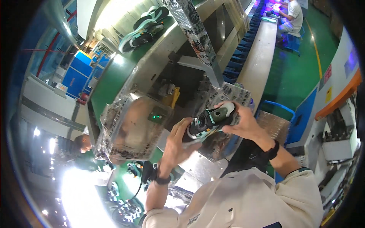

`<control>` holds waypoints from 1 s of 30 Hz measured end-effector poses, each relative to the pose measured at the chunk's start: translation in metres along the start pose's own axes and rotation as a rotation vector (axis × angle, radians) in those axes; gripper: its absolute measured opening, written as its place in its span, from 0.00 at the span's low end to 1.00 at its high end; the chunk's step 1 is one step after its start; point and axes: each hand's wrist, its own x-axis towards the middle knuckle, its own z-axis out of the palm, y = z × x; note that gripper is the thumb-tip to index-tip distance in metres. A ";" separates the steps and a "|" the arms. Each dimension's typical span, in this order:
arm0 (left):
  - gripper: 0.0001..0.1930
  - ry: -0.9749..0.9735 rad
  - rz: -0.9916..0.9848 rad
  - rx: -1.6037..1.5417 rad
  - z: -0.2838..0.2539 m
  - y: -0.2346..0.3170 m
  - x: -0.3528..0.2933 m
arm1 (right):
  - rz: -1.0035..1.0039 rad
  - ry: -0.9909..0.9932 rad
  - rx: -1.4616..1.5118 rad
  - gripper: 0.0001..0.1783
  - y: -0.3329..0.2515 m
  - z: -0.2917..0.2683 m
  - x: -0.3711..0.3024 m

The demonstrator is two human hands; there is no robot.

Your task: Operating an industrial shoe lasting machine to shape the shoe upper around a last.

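"Because my left hand [176, 146] is spread, its thumb well away from its fingers around the toe of this black and mint-green sports shoe [201, 124], I can't tell whether it grips at all."

"And your right hand [247, 127]?"

"Curled round the heel, thumb on one side, fingers on the other. It seems to have the surer hold. The shoe is raised between my palms, tilted, toe to my left."

"So what could go wrong?"

"If that thumb slips, the toe could drop. The olive-green block with a round hole [224, 117], set in the collar, probably adds weight. Below, the flat silvery metal plate [195, 166] could scuff the upper."

"Anything beside you?"

"To my left, the bulky clear-plastic cover bound in printed film [133, 127]. A loose edge might snag my black wristband [162, 179] if I swing wide."

"And farther off?"

"Similar mint-and-black shoes [142, 40] sit on the flat green belt [114, 81]. Set down among them, mine could get mixed up, since they look so alike."
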 end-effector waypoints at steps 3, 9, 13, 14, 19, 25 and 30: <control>0.40 -0.018 -0.015 0.038 0.043 -0.035 -0.001 | 0.190 0.132 -0.183 0.40 0.022 0.014 -0.030; 0.39 0.239 0.183 0.044 0.064 -0.040 -0.007 | 0.240 -0.282 -0.391 0.48 -0.056 -0.010 0.015; 0.38 0.351 0.213 0.002 0.072 -0.045 -0.008 | 0.146 -0.568 -0.790 0.40 -0.061 0.032 0.052; 0.37 0.373 0.238 -0.015 0.073 -0.048 -0.007 | 0.180 -0.592 -0.771 0.34 -0.049 0.042 0.055; 0.34 0.456 0.226 -0.128 0.076 -0.059 -0.008 | 0.149 -0.373 -0.816 0.29 -0.036 0.051 0.044; 0.34 0.506 0.246 -0.132 0.078 -0.057 -0.009 | 0.095 -0.279 -0.922 0.30 -0.035 0.051 0.037; 0.38 0.411 0.239 -0.186 0.088 -0.047 -0.008 | 0.092 -0.173 -0.934 0.28 -0.039 0.047 0.014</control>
